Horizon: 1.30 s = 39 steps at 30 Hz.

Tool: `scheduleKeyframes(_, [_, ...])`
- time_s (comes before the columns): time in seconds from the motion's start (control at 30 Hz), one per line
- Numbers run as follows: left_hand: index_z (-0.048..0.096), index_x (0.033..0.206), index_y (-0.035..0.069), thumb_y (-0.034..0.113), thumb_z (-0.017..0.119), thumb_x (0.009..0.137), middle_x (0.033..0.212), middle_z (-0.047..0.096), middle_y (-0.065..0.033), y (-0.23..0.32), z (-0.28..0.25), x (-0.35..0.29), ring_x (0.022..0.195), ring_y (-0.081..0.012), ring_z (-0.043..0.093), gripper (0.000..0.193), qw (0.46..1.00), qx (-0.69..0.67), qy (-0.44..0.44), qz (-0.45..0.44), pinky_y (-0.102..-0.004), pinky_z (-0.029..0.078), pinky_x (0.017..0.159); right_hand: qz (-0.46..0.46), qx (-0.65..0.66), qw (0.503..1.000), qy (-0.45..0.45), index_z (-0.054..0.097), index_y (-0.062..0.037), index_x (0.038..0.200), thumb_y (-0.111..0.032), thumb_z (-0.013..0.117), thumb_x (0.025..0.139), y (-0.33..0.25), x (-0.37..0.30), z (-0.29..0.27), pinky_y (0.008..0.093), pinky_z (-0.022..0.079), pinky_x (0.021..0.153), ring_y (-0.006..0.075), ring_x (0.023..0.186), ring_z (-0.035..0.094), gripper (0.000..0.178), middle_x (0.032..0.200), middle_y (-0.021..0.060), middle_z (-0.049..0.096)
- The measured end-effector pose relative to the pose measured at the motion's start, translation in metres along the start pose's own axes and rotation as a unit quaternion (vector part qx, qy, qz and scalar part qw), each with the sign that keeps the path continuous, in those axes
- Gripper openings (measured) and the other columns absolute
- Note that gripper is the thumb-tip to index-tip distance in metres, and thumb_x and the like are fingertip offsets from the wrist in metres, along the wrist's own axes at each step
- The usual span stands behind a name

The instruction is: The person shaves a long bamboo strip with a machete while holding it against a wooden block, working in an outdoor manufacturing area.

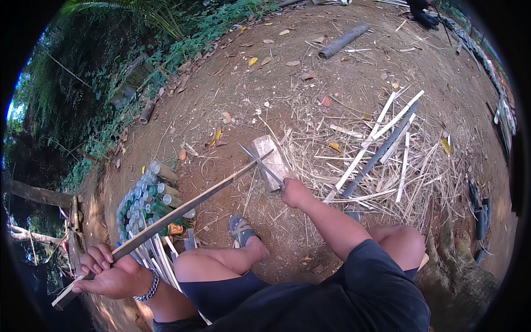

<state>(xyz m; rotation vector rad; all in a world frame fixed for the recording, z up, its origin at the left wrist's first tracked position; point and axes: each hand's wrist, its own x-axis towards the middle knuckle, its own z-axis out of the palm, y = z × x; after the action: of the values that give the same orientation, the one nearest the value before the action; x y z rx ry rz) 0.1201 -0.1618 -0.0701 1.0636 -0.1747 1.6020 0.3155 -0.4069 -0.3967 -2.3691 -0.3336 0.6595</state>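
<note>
Long strip [182, 211]: far end laid over wooden block [277, 162], apparently for support; near end pinched in left hand [117, 275], presumably for steadiness. Knife [273, 176]: clenched in right hand [297, 193], blade set across strip.

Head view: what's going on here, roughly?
A person's left hand holds a long, narrow, brown bamboo-like strip, while the right hand grips a slim grey metal blade. Blade and strip cross over a pale rectangular wooden block on the ground; whether the edge is biting in is unclear. Pale, thin split strips lie among straw-coloured shavings to the right.
</note>
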Motion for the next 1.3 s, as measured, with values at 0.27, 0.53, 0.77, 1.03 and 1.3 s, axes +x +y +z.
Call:
scheduleKeyframes(0.27, [0.045, 0.075, 0.01, 0.052, 0.044, 0.097, 0.062, 0.037, -0.0004, -0.012, -0.005, 0.029, 0.052, -0.0112, 0.034, 0.047, 0.999, 0.019, -0.035, -0.029, -0.0225, 0.031, 0.047, -0.072, 0.055, 0.995, -0.029, 0.059, -0.0038, 0.11, -0.014, 0.06, 0.082, -0.037, 0.003, -0.005, 0.0438, 0.051, 0.082, 0.034, 0.089, 0.065, 0.03, 0.095, 0.0191, 0.066])
scheduleKeyframes(0.53, [0.037, 0.073, 0.011, 0.053, 0.03, 0.1, 0.061, 0.03, -0.0011, -0.025, -0.009, 0.045, 0.053, -0.0134, 0.031, 0.051, 0.994, 0.104, 0.012, -0.024, -0.0244, 0.038, 0.053, 0.004, 0.005, 1.0, -0.008, 0.061, -0.0037, 0.108, -0.012, 0.058, 0.08, 0.028, 0.058, 0.007, 0.0416, 0.051, 0.086, 0.035, 0.098, 0.064, 0.029, 0.102, 0.0201, 0.066])
scheduleKeyframes(0.77, [0.039, 0.071, 0.012, 0.056, 0.031, 0.099, 0.057, 0.033, -0.0006, -0.037, 0.016, 0.044, 0.049, -0.012, 0.031, 0.053, 0.991, 0.118, 0.032, -0.052, -0.0232, 0.03, 0.046, 0.074, -0.053, 0.995, -0.036, 0.065, 0.0004, 0.092, -0.014, 0.062, 0.078, 0.115, 0.112, 0.026, 0.0427, 0.052, 0.074, 0.0344, 0.085, 0.065, 0.02, 0.09, 0.0203, 0.066])
scheduleKeyframes(1.03, [0.047, 0.073, 0.008, 0.057, 0.039, 0.096, 0.059, 0.037, -0.0003, -0.029, -0.033, 0.054, 0.05, -0.0105, 0.035, 0.054, 0.995, -0.025, -0.072, -0.062, -0.0228, 0.03, 0.044, 0.093, 0.226, 0.97, -0.007, 0.067, 0.0022, 0.088, -0.019, 0.066, 0.075, 0.072, 0.058, 0.054, 0.0411, 0.052, 0.069, 0.0337, 0.074, 0.067, 0.025, 0.08, 0.0227, 0.067])
scheduleKeyframes(1.3, [0.045, 0.072, 0.011, 0.053, 0.058, 0.089, 0.057, 0.034, 0.0035, -0.011, -0.031, 0.026, 0.047, -0.0063, 0.033, 0.047, 0.971, -0.133, -0.177, -0.091, -0.0198, 0.028, 0.042, -0.145, 0.138, 0.979, 0.028, 0.056, -0.0022, 0.095, -0.013, 0.06, 0.078, -0.089, -0.065, 0.005, 0.0491, 0.05, 0.075, 0.0413, 0.082, 0.063, 0.02, 0.086, 0.0225, 0.064])
